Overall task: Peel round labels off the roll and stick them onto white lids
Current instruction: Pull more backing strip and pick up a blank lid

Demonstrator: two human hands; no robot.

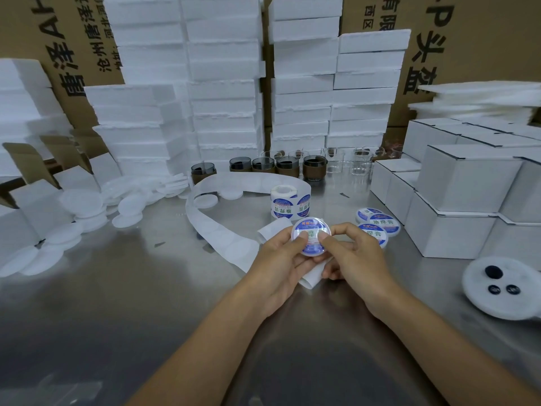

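Both forearms reach in from the near edge and meet over the middle of the steel surface (140, 294). Left grip (281, 256) and right grip (355, 256) together hold one white lid (311, 250), fingers curled beneath it, both thumbs (303, 236) pressed side by side on its label (311, 228). Being round, the lid has no long axis; its flat face tilts up towards the person. Its label shows a blue ring, a pale centre and green characters partly hidden by the thumbs. A loose end of backing strip (311, 278) lies under the hands. Just beyond stands the label roll (289, 203). Labelled lids (377, 227) lie at the right, bare lids (87, 206) heaped at the left.
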